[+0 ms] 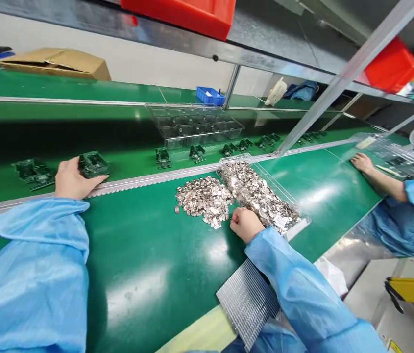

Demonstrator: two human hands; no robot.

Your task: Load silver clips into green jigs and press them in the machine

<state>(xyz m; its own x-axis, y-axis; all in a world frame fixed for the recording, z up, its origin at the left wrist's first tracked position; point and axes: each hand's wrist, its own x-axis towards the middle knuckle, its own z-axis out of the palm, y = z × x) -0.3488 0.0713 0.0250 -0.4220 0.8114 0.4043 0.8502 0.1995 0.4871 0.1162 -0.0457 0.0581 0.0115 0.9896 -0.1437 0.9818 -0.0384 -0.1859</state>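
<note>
My left hand [72,179] grips a dark green plastic housing [93,163] at the belt's near edge, thumb in front and fingers behind. Just left of it lies another dark green housing [34,171]. My right hand [245,224] is closed, its fingertips pinched together beside a loose pile of small silvery metal pieces [205,198]; what sits in the pinch is too small to make out. Behind that hand a clear tray [298,228] holds many more metal pieces. Under my right forearm is a ribbed grey sheet [249,296] at the table edge.
Several green housings [197,153] stand in a row along the dark green belt [129,164]. An empty clear compartment tray [195,125] lies behind them. A metal post [350,73] slants down on the right. A co-worker's hand [362,163] rests farther along the green table [136,255].
</note>
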